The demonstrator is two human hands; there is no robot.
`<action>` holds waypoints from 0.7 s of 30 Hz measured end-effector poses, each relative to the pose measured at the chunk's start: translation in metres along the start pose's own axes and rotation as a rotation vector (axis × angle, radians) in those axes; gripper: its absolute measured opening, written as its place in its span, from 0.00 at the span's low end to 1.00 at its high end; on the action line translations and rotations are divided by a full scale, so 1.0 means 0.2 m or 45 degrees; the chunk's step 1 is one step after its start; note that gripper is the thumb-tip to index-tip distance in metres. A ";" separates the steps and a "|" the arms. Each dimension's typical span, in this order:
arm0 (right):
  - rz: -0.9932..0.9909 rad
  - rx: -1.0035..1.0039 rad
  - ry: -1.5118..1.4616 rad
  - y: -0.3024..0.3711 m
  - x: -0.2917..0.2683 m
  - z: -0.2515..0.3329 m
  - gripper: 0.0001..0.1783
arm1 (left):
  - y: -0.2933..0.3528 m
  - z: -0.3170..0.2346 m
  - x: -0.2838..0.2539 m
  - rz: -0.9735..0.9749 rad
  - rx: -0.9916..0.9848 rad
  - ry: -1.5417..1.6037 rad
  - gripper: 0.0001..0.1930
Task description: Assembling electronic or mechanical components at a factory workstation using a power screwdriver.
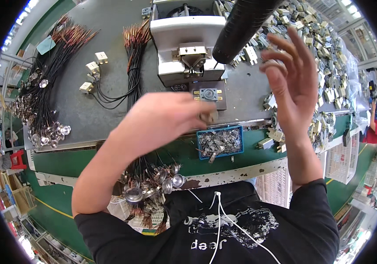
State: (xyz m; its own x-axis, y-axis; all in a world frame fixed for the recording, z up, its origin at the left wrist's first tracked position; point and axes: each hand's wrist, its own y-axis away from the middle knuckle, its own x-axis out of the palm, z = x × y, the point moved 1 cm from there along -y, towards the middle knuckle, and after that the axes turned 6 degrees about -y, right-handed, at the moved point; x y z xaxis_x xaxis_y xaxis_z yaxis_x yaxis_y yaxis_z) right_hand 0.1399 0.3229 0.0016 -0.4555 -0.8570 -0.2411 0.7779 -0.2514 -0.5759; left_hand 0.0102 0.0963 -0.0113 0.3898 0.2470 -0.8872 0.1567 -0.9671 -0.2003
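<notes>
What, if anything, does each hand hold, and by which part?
Right hand: open, holding nothing. Left hand: blurred; whether it holds anything cannot be told.

Blue-grey connector [208, 94], brassy tabs [219, 92]; blue tray [242, 140]; black wires [134, 81].

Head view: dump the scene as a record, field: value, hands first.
left hand: motion-blurred, in front of the dark block; grip unclear
right hand: raised, fingers spread, no part visible in it
on block: grey part with brass-coloured tabs
machine: silver, directly behind the block
wire bundles: one at far left, one left of the machine; black, copper-coloured ends
blue tray: in front of the block, full of small metal pieces
right side: large pile of parts
</notes>
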 end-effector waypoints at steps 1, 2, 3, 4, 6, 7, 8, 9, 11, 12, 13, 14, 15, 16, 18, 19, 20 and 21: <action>-0.080 -0.188 0.002 -0.05 0.02 0.01 0.36 | -0.01 0.03 0.00 -0.083 -0.093 0.085 0.18; -0.079 -0.187 0.004 -0.08 0.04 0.02 0.36 | -0.04 0.07 0.02 -0.147 -0.146 0.101 0.17; -0.151 -0.246 -0.017 -0.10 0.05 0.02 0.36 | -0.08 0.09 0.03 -0.117 -0.193 0.099 0.16; -0.222 -0.309 -0.041 -0.14 0.07 0.04 0.36 | -0.12 0.09 0.03 -0.089 -0.242 0.092 0.16; -0.461 -0.367 -0.252 -0.25 0.17 0.08 0.29 | -0.15 0.13 0.11 0.009 -0.243 -0.022 0.16; -0.480 -0.301 -0.287 -0.29 0.18 0.10 0.41 | -0.15 0.15 0.16 0.112 -0.240 -0.131 0.17; -0.503 -0.233 -0.318 -0.33 0.20 0.13 0.53 | -0.14 0.17 0.18 0.116 -0.243 -0.129 0.17; -0.485 -0.010 -0.378 -0.32 0.22 0.22 0.58 | -0.11 0.20 0.20 0.116 -0.269 -0.039 0.17; -0.352 -0.017 -0.427 -0.35 0.24 0.16 0.56 | -0.11 0.23 0.21 0.085 -0.251 0.030 0.17; -0.212 -0.019 -0.476 -0.37 0.24 0.09 0.53 | -0.11 0.23 0.21 0.090 -0.243 0.033 0.17; 0.115 -0.643 -0.769 -0.48 0.21 -0.09 0.39 | -0.14 0.23 0.21 0.103 -0.228 0.056 0.17; 0.116 -0.641 -0.779 -0.48 0.23 -0.09 0.39 | -0.13 0.25 0.21 0.114 -0.241 0.076 0.17; 0.095 -0.613 -0.768 -0.47 0.24 -0.07 0.37 | -0.12 0.25 0.20 0.116 -0.250 0.074 0.17; 0.076 -0.586 -0.748 -0.43 0.24 -0.03 0.36 | -0.13 0.24 0.21 0.107 -0.225 0.023 0.17; 0.036 -0.528 -0.714 -0.40 0.16 -0.01 0.34 | -0.13 0.22 0.21 0.101 -0.206 -0.027 0.17; 0.016 -0.500 -0.697 -0.39 0.14 0.00 0.33 | -0.13 0.21 0.20 0.104 -0.204 -0.086 0.17; -0.004 -0.472 -0.679 -0.38 0.12 0.01 0.32 | -0.12 0.20 0.19 0.107 -0.202 -0.146 0.18; -0.024 -0.445 -0.660 -0.36 0.12 0.05 0.30 | -0.12 0.19 0.20 0.106 -0.205 -0.145 0.18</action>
State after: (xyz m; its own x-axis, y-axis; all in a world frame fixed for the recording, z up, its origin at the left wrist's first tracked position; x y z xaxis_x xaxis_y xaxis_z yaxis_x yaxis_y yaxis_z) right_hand 0.0776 0.3160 0.0441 -0.1301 -0.9827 0.1318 0.5444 -0.1819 -0.8188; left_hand -0.0135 0.1266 -0.0576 0.3039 0.1490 -0.9410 0.2746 -0.9595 -0.0633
